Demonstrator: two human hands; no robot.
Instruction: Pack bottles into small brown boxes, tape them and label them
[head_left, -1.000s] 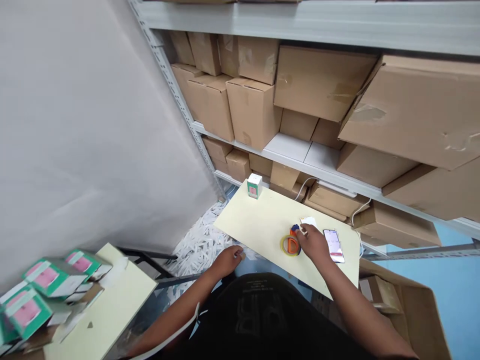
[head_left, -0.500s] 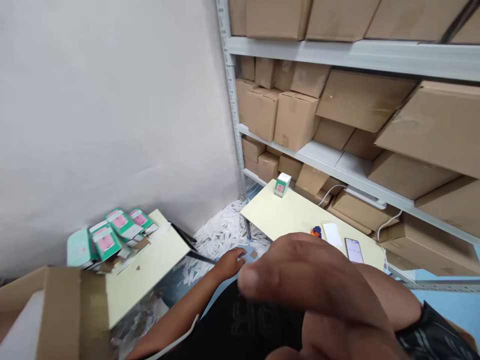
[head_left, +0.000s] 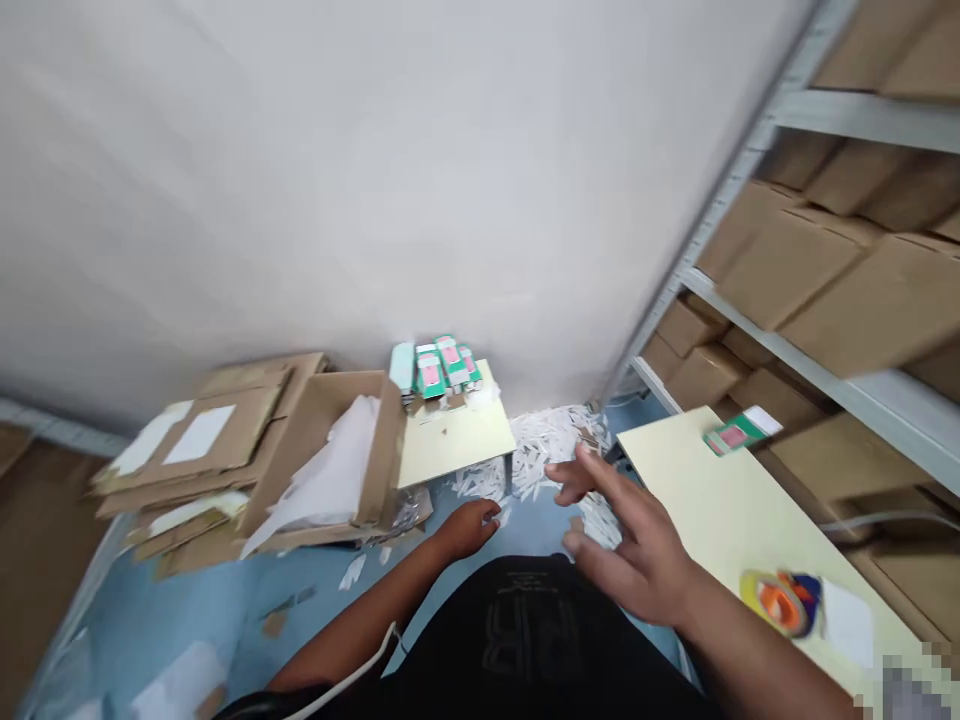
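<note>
My right hand hangs in the air in front of me with its fingers spread and nothing in it. It is left of a pale yellow table that carries an orange tape dispenser, a white slip and one green and pink box. My left hand rests low by my knee with its fingers curled; whether it holds anything is hidden. Ahead stands a second small yellow table with several green and pink boxes piled at its back.
An open cardboard carton with white sheets in it and a stack of flattened cartons lie left of the small table. White paper strips litter the blue floor. A metal rack full of brown boxes stands on the right. A white wall is behind.
The view has swung left from the rack to the wall corner. My right hand left the tape dispenser, passed close to the camera and now hovers open. My left hand stayed by my knee.
</note>
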